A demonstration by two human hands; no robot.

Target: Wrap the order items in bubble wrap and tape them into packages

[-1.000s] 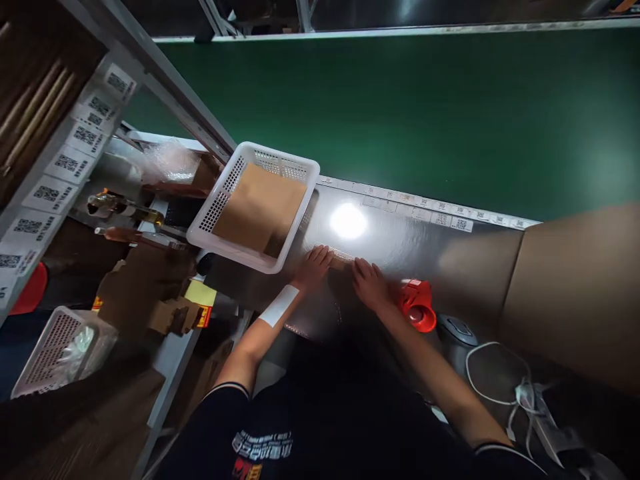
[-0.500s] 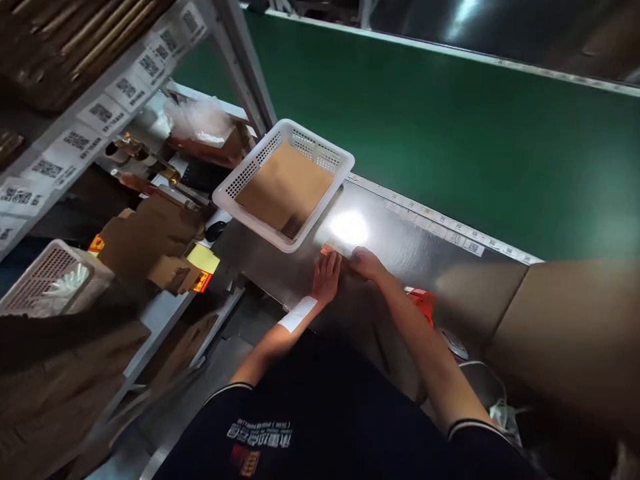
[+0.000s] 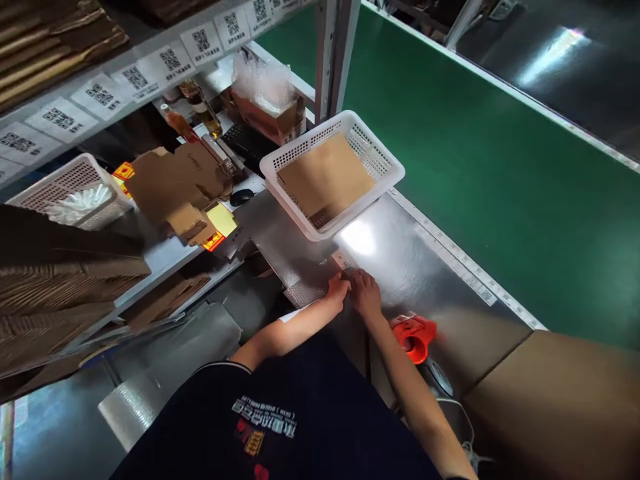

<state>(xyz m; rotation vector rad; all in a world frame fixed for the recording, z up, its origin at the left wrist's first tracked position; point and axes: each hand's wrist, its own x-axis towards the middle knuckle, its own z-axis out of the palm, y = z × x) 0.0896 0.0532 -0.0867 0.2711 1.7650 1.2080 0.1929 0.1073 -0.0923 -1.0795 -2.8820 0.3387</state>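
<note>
My left hand (image 3: pixel 339 291) and my right hand (image 3: pixel 366 293) meet over the near part of the metal tabletop (image 3: pixel 395 257). The left fingers are curled closed with the thumb side up. Close against them, the right fingers bend down toward the surface. Whatever they pinch between them is hidden. Just beyond the fingertips lies a small pale strip with orange marks (image 3: pixel 342 259). A white piece of paper (image 3: pixel 289 316) clings to my left forearm. To the right of my right forearm is an orange tape dispenser (image 3: pixel 414 337).
A white plastic basket (image 3: pixel 333 230) holding flat cardboard (image 3: pixel 330 177) stands beyond my hands. A green conveyor belt (image 3: pixel 475 180) runs behind it. A large cardboard box (image 3: pixel 555 400) is at right. Shelves at left carry folded cartons (image 3: pixel 170 183), a mouse (image 3: pixel 242 197) and another basket (image 3: pixel 75 177).
The view has swung left, and more of the tape dispenser shows. My left hand has gone from fingers extended on the strip to curled closed; my right hand has drawn in beside it.
</note>
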